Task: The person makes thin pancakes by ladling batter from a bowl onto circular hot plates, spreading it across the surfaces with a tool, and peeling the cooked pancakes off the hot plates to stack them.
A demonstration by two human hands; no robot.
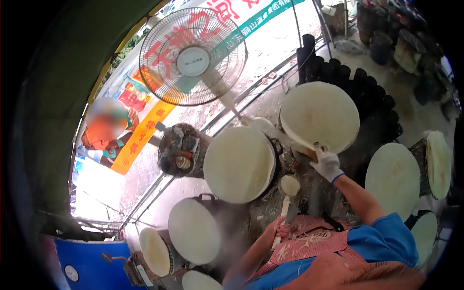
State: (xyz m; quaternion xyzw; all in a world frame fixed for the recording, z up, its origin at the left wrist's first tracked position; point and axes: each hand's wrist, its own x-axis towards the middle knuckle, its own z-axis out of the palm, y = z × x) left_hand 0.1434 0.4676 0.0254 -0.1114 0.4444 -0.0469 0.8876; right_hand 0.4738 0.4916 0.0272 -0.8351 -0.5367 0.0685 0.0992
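Note:
My left hand (277, 232), bare, is closed around the pale handle of a ladle (290, 185). Pale batter fills the ladle's bowl, which sits between two round griddles. In a white glove, my right hand (328, 166) grips the wooden end of a spreader (308, 152) at the near edge of one griddle. A thin round pancake (319, 116) covers that griddle. Left of it, another pale pancake (237, 164) spreads over a second griddle, its right edge slightly uneven. The spreader's far end is hard to make out.
More round pancakes lie on griddles at the lower left (195, 232) and right (392, 181). A standing fan (193, 62) rises at the far side. Black cylinders (338, 75) are stacked behind the right griddle. A cluttered round stand (179, 150) and a blue panel (94, 258) are leftward.

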